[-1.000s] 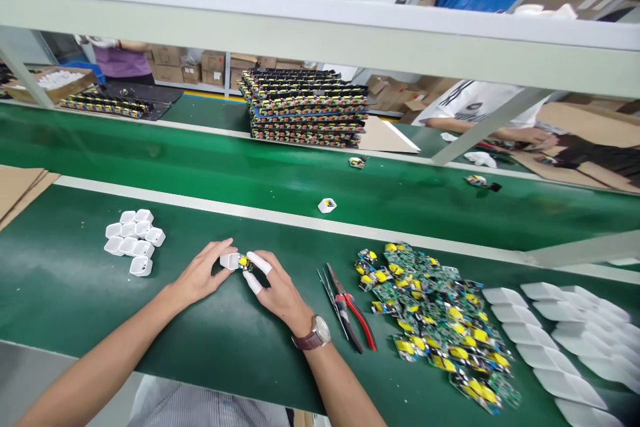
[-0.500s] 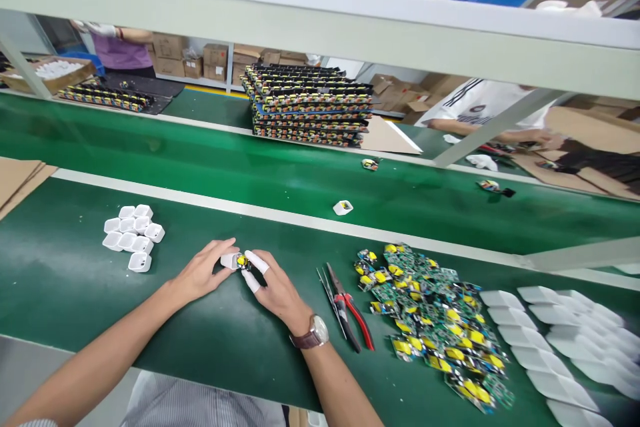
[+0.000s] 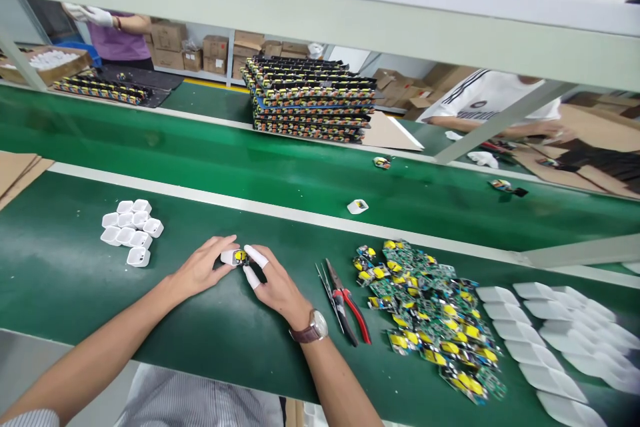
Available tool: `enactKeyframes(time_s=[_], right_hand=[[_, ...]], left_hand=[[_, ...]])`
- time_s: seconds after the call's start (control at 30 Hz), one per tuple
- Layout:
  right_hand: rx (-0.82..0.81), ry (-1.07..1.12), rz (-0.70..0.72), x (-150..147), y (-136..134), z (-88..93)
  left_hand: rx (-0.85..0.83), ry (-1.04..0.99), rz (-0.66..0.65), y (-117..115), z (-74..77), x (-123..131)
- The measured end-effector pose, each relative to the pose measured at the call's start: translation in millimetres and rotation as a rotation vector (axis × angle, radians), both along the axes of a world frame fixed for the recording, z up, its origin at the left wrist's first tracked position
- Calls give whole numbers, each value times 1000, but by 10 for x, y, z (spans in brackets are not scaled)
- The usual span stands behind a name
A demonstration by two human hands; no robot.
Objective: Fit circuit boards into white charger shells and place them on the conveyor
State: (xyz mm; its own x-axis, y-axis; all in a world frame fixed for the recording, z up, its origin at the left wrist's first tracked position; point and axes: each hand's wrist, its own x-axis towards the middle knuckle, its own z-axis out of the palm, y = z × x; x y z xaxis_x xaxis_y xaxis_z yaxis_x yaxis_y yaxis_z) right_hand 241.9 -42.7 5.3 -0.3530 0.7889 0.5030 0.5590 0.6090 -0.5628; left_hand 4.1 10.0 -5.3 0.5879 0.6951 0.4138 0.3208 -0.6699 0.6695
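Observation:
My left hand point(image 3: 203, 269) is closed on a small white plastic housing point(image 3: 229, 257), held just above the green bench with its mouth facing right. Thumb and finger of my right hand point(image 3: 273, 280), both in white finger cots, pinch a small circuit board point(image 3: 241, 257) with a yellow component. The board sits partly inside the housing's mouth; how deep, I cannot tell. Left of my hands stands a cluster of white housings point(image 3: 126, 219). To the right lie red-and-black pliers point(image 3: 350, 307) and metal tweezers point(image 3: 327, 293), beside a pile of circuit boards point(image 3: 425, 307).
More white housings point(image 3: 533, 347) lie in rows at the far right. A green conveyor belt point(image 3: 225, 160) beyond the bench carries a filled housing point(image 3: 357, 206) and loose boards. Stacked board trays point(image 3: 310, 100) stand behind it. A shelf beam point(image 3: 320, 20) crosses overhead. Two people work opposite.
The board looks slightly deeper in the housing. On the belt, the filled housing and loose boards have shifted right. My view has tilted slightly.

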Motion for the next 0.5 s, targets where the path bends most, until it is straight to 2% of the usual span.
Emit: enactKeyframes(time_s=[0.2, 0.3, 0.5], right_hand=[[89, -29, 10, 7, 33, -65], [128, -20, 30, 14, 51, -42], [92, 20, 53, -10, 48, 44]], left_hand=[[30, 6, 13, 1, -24, 6], [-31, 0, 0, -14, -9, 8], [-165, -16, -12, -55, -44, -2]])
